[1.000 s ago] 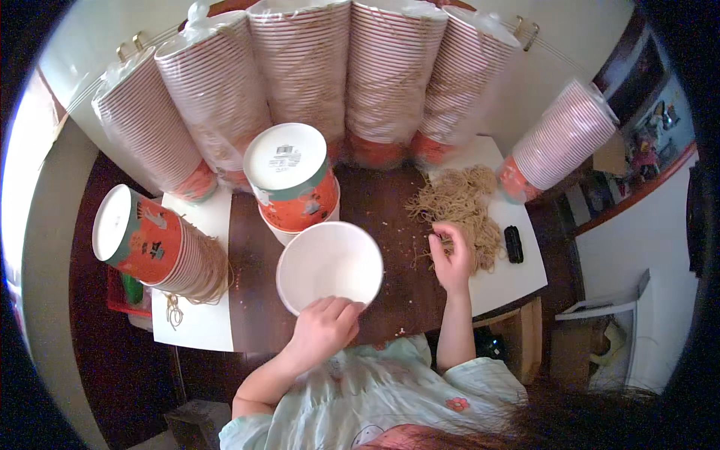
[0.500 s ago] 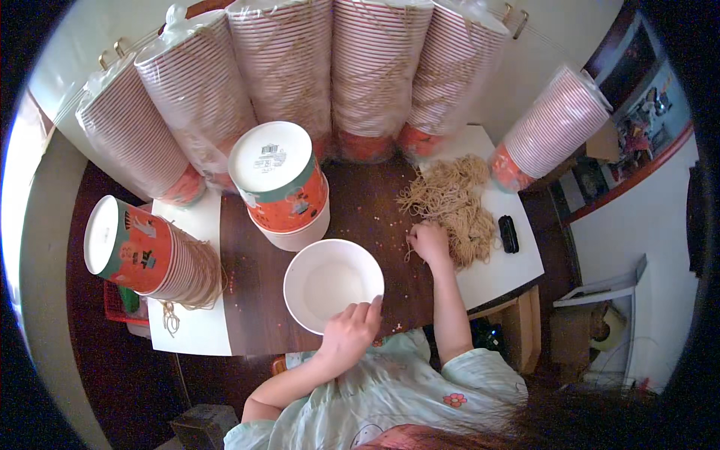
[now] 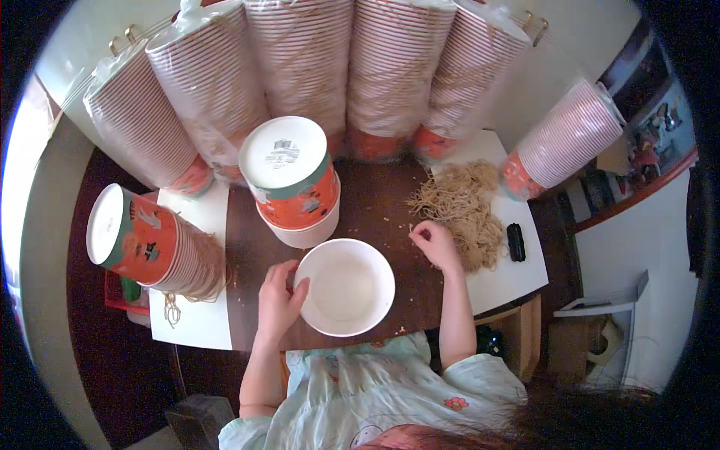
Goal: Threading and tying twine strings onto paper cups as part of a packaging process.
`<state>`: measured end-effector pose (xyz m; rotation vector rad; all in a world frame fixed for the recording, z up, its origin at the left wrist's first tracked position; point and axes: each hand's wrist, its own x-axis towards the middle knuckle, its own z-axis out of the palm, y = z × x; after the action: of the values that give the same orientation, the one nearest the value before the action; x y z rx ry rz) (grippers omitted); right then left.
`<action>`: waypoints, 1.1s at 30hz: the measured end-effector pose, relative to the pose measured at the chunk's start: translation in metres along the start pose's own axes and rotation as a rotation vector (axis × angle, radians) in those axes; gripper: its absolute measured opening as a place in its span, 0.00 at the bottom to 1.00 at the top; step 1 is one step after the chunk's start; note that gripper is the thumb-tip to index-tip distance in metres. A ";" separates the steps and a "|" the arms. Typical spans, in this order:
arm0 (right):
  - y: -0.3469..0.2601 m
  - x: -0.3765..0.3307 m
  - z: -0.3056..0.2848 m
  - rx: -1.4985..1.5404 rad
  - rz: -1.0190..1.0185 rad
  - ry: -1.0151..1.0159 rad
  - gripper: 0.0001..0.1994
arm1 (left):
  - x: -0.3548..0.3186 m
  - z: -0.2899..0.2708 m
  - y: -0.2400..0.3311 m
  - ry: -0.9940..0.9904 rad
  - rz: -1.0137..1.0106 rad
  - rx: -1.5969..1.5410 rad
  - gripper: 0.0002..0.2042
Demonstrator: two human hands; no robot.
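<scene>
A white paper bucket (image 3: 346, 287) stands mouth up on the brown tabletop in front of me. My left hand (image 3: 277, 304) is at its left side, thumb close to the rim and the fingers apart from it; whether it touches the wall is hard to tell. Beside a heap of tan rubber bands (image 3: 466, 217), my right hand (image 3: 437, 246) has thumb and forefinger closed in a pinch; what they hold, if anything, is too small to make out. Just behind the white bucket, a short upside-down stack of orange and green paper buckets (image 3: 296, 191) shows a white base on top.
Tall plastic-wrapped stacks of paper buckets (image 3: 300, 67) line the back, with another wrapped stack (image 3: 566, 139) at the right. A leaning stack (image 3: 154, 240), draped in rubber bands, is on the left white panel. A small black object (image 3: 516, 242) lies right of the heap.
My left hand has moved from the bucket's near right rim to its left side. My right hand stays by the rubber bands, its pinch turned slightly. The whole view has shifted a little.
</scene>
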<state>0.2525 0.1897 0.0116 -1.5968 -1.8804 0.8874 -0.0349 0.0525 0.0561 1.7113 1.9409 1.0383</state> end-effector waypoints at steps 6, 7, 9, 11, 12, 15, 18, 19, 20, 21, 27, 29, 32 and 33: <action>-0.070 -0.020 0.002 0.445 -0.229 -0.039 0.03 | -0.017 0.026 -0.009 -0.216 -0.187 -0.451 0.19; -0.090 -0.029 0.001 0.351 -0.302 -0.133 0.05 | -0.024 0.034 -0.011 -0.232 -0.229 -0.557 0.20; -0.123 -0.040 0.007 0.288 -0.420 -0.284 0.06 | -0.034 0.037 0.000 -0.305 -0.358 -0.713 0.22; -0.127 -0.045 0.021 0.151 -0.467 -0.341 0.06 | -0.036 0.035 0.011 -0.361 -0.417 -0.751 0.20; -0.121 -0.046 0.028 0.025 -0.545 -0.320 0.07 | -0.038 0.037 0.008 -0.367 -0.419 -0.750 0.20; -0.117 -0.051 0.034 -0.016 -0.614 -0.318 0.06 | -0.042 0.043 -0.005 -0.147 -0.228 -0.695 0.14; -0.121 -0.059 0.034 -0.027 -0.596 -0.273 0.06 | -0.032 0.031 0.010 -0.097 -0.303 -0.926 0.09; -0.123 -0.060 0.033 -0.025 -0.596 -0.275 0.06 | -0.030 0.026 0.011 -0.196 -0.386 -0.970 0.08; -0.125 -0.061 0.033 -0.056 -0.658 -0.257 0.06 | -0.028 0.024 0.012 -0.296 -0.469 -1.011 0.09; -0.125 -0.062 0.032 -0.086 -0.720 -0.238 0.06 | -0.025 0.024 0.012 -0.295 -0.471 -1.010 0.09; -0.129 -0.064 0.033 -0.102 -0.822 -0.237 0.04 | -0.018 0.024 0.015 -0.434 -0.512 -0.981 0.11; -0.129 -0.065 0.032 -0.105 -0.808 -0.246 0.05 | -0.018 0.025 0.013 -0.456 -0.567 -1.021 0.10; -0.127 -0.066 0.033 -0.099 -0.736 -0.293 0.06 | -0.014 0.013 0.016 -0.545 -0.589 -0.958 0.09; -0.126 -0.066 0.034 -0.088 -0.678 -0.332 0.06 | -0.014 0.013 0.015 -0.548 -0.588 -0.958 0.09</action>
<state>0.1572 0.1081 0.0860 -0.7654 -2.4878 0.7906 -0.0133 0.0431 0.0553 0.7079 1.1461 0.8968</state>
